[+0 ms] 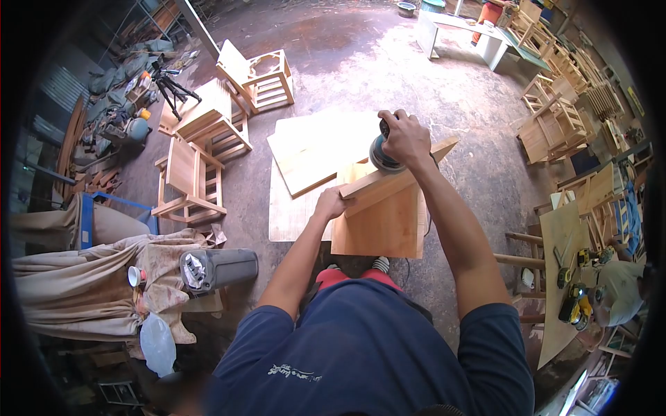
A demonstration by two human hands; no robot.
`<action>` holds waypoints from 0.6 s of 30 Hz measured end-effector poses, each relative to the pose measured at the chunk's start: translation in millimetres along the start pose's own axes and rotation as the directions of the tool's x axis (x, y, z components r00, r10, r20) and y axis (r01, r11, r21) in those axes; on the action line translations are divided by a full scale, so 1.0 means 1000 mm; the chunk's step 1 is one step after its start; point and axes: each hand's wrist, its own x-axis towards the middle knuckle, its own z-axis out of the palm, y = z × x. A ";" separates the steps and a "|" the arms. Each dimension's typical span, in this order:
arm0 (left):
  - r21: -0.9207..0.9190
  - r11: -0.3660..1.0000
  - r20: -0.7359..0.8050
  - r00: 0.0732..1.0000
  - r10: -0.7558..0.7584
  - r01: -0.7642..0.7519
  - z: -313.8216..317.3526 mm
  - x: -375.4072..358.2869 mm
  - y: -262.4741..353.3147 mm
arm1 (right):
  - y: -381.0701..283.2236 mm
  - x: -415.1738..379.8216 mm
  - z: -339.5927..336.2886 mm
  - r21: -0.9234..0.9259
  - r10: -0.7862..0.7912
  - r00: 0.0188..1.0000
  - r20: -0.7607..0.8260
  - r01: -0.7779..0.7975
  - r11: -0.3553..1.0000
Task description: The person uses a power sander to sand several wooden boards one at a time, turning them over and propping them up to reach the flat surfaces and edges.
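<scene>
Right hand (406, 135) atop round sander (382, 154), smooth pale wooden box (381, 215).

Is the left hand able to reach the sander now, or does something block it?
Probably yes. The left hand rests on the wooden piece, just below the sander, which the right hand grips. Only bare wood lies between them.

Single head view, steep downward, fisheye, close over hands, workshop floor beyond.
</scene>
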 end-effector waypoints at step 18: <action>0.058 0.997 0.019 0.999 -0.049 0.048 -0.003 0.000 0.002 | 0.053 0.019 -0.002 -0.040 0.114 0.994 -0.001 -0.114 0.993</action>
